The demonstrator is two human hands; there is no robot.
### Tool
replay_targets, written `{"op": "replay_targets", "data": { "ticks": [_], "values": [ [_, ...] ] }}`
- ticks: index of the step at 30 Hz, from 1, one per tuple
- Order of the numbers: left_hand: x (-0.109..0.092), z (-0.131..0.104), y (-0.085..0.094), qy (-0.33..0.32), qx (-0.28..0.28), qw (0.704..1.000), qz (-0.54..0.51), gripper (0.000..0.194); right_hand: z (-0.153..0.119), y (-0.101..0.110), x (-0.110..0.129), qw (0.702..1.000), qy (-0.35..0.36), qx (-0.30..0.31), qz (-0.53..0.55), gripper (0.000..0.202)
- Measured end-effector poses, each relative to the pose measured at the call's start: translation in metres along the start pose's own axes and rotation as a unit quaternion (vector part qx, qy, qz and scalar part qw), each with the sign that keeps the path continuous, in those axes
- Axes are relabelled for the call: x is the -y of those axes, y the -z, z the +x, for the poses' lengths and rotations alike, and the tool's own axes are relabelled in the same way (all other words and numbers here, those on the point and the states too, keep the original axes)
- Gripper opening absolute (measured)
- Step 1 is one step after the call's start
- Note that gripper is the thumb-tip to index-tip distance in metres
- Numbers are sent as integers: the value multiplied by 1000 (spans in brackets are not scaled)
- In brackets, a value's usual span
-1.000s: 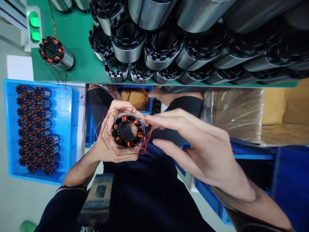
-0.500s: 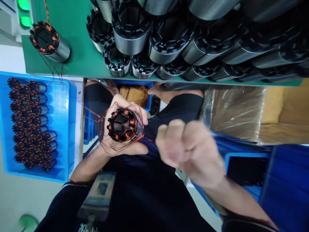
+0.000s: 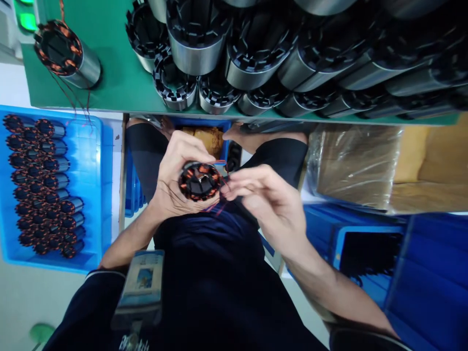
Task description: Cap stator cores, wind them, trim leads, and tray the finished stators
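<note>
A wound motor stator (image 3: 200,187), with a black slotted end and copper coils, is wrapped in the fingers of my left hand (image 3: 170,183). Its open end faces up toward me, above my lap. Thin reddish wires hang around its lower side and over my left palm. At the stator's right edge, my right hand (image 3: 274,202) has its fingertips pinched together on thin reddish wire (image 3: 224,184); the exact grip is partly hidden and blurred.
A green bench (image 3: 113,73) runs across the top, carrying a wound stator (image 3: 69,53) and rows of unwound stators (image 3: 199,48). On the left, a blue tray (image 3: 91,195) holds many wound stators. Cardboard boxes (image 3: 354,165) and a blue crate (image 3: 338,248) stand at right.
My right hand has moved left and up from beside the stator to its edge, its fist loosening into a pinch. The stator has shifted slightly right, and fewer loose wires encircle it.
</note>
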State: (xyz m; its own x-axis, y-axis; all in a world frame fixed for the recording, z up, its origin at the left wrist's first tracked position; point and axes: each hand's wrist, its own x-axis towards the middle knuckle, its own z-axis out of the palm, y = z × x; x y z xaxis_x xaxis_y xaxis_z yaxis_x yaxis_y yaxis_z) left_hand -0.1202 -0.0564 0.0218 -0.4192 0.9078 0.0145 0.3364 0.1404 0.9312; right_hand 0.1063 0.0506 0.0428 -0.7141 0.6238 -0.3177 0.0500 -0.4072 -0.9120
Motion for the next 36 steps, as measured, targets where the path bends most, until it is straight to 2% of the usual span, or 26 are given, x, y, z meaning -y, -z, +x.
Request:
{"op": "replay_targets", "data": {
  "ticks": [3,4,5,7,8,9,10,12,14,17,20,23,26,28,29,31,33,36],
  "values": [
    [-3,0,4,-158,-17,987,-16,71,12,-8,0,990,-70,7,119,37],
    [-4,-2,4,-177,-16,984,-17,72,14,-8,-3,986,-89,16,143,34],
    [-4,-4,3,-164,-4,986,-21,75,13,-7,-7,981,-104,25,162,33],
    [-5,-11,0,-64,34,994,-77,76,9,-4,-19,974,-128,39,182,35],
    [-5,-15,-4,2,48,989,-139,73,7,-2,-25,973,-137,41,183,37],
    [-5,-19,-8,75,55,971,-219,70,4,-1,-30,972,-141,42,181,38],
    [-6,-23,-14,146,57,940,-304,67,1,0,-34,973,-143,44,178,38],
    [-9,-28,-26,261,39,858,-440,69,-2,-1,-36,974,-143,61,166,36],
    [-13,-28,-36,325,31,803,-499,72,-2,-2,-30,977,-132,79,145,31],
    [-16,-23,-39,341,36,775,-531,73,1,-1,-12,993,-51,74,71,21],
    [-11,-19,-28,332,30,791,-513,72,1,3,5,998,6,56,6,10],
    [-4,-19,-14,344,48,827,-443,70,-1,8,14,999,-10,49,-3,8],
    [2,-22,-9,361,82,832,-413,66,-4,6,11,999,-16,47,-9,10],
    [3,-26,-13,360,73,831,-417,69,-6,-1,-1,997,-13,64,-30,10],
    [4,-28,-17,350,51,838,-416,69,-7,-5,-11,996,-6,75,-48,12],
    [3,-32,-24,304,-6,870,-388,64,-8,-10,-34,990,2,106,-96,22],
    [0,-33,-27,235,-30,914,-330,55,-5,-6,-57,981,-12,138,-138,35],
    [-9,-29,-19,134,28,959,-247,51,12,22,-71,972,-53,146,-176,45]
  ]
}}
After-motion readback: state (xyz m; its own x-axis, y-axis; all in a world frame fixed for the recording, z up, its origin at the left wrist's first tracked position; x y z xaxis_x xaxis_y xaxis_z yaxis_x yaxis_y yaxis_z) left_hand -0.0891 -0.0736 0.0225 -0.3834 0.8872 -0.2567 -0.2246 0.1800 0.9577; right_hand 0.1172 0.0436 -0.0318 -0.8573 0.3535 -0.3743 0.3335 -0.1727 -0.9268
